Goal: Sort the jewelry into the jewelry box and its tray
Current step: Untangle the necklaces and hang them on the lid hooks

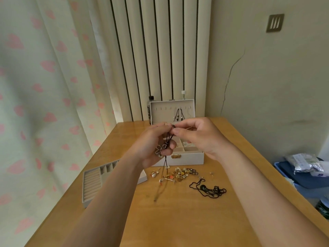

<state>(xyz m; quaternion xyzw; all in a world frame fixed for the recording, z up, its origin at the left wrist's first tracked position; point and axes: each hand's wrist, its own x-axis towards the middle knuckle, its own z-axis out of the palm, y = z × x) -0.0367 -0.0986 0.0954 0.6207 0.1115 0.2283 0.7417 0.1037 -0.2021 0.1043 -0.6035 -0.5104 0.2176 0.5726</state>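
Both hands are raised above the open white jewelry box (188, 158). My left hand (151, 145) and my right hand (197, 136) pinch the top of a black cord necklace (166, 163) between them. Its silver flower pendant (160, 149) hangs by my left palm, and the cord's tail dangles down to the table. Another black cord necklace hangs on the hooks inside the box lid (171, 111). The removed tray (94, 182) lies to the left, partly hidden by my left forearm. A pile of small gold and pearl pieces (179, 173) and a black chain necklace (208, 189) lie in front of the box.
A wooden table (178, 220) bears everything. A dark bottle (151, 106) and a white-capped bottle (183, 94) stand behind the box against a radiator. A heart-print curtain hangs at left. A blue bin (302, 177) with plastic bags sits off the table's right edge.
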